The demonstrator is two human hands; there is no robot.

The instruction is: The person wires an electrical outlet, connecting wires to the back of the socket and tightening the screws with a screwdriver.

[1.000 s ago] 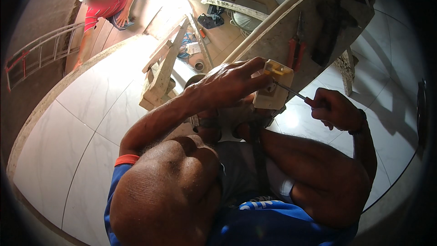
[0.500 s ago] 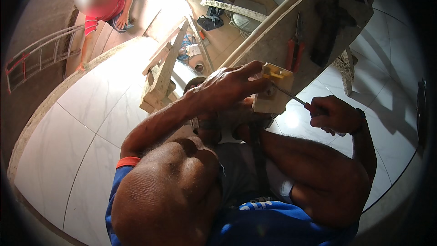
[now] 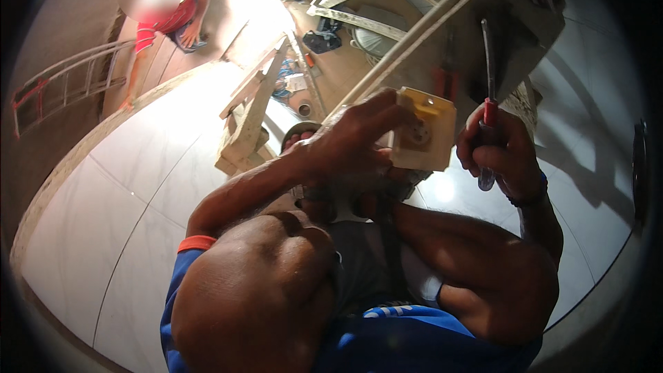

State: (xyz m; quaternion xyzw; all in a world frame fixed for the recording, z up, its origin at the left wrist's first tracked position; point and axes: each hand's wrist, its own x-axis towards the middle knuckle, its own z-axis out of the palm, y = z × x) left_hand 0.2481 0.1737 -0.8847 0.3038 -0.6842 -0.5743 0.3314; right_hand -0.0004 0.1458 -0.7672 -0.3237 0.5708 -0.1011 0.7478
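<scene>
A cream, squarish electrical socket (image 3: 434, 146) with a yellow part along its top and a round recess in its face is held up over my knees. My left hand (image 3: 359, 128) grips it by its left side, fingers reaching over the front. To the right, my right hand (image 3: 507, 148) is closed around the red and clear handle of a screwdriver (image 3: 489, 86). The screwdriver stands nearly upright, its tip pointing up and away from the socket. Red-handled pliers (image 3: 445, 83) lie on the board just beyond the socket, partly blurred.
A dark board (image 3: 532, 27) carries the pliers and a dark, blurred tool. Wooden trestles (image 3: 252, 114) stand ahead on the left. A person in a red shirt (image 3: 181, 17) crouches at the far left near a ladder (image 3: 69, 86). White tiles (image 3: 138, 221) cover the floor.
My right hand has drawn the screwdriver back from the socket and turned it tip up. The socket has shifted slightly right, its face turned more toward me.
</scene>
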